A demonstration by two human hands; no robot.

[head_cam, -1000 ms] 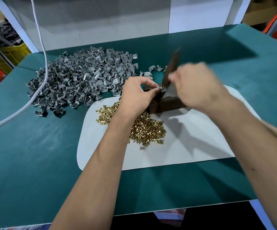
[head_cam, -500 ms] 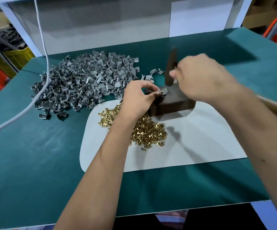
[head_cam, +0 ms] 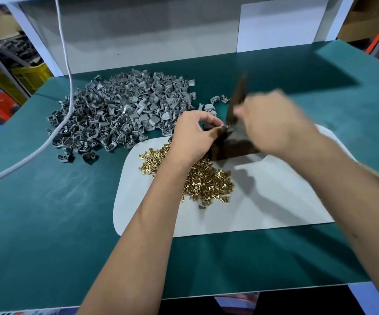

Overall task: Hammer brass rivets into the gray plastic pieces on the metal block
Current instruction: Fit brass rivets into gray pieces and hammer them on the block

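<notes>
We see no containers; gray plastic pieces point(head_cam: 120, 112) are heaped loose on the green table point(head_cam: 47, 212), brass rivets point(head_cam: 206, 180) piled on the white mat point(head_cam: 263, 201). Left hand point(head_cam: 192, 135) pinches a small piece point(head_cam: 223, 128) on the dark metal block point(head_cam: 231, 148). Right hand point(head_cam: 272, 123), blurred, grips the hammer point(head_cam: 237, 98).
</notes>
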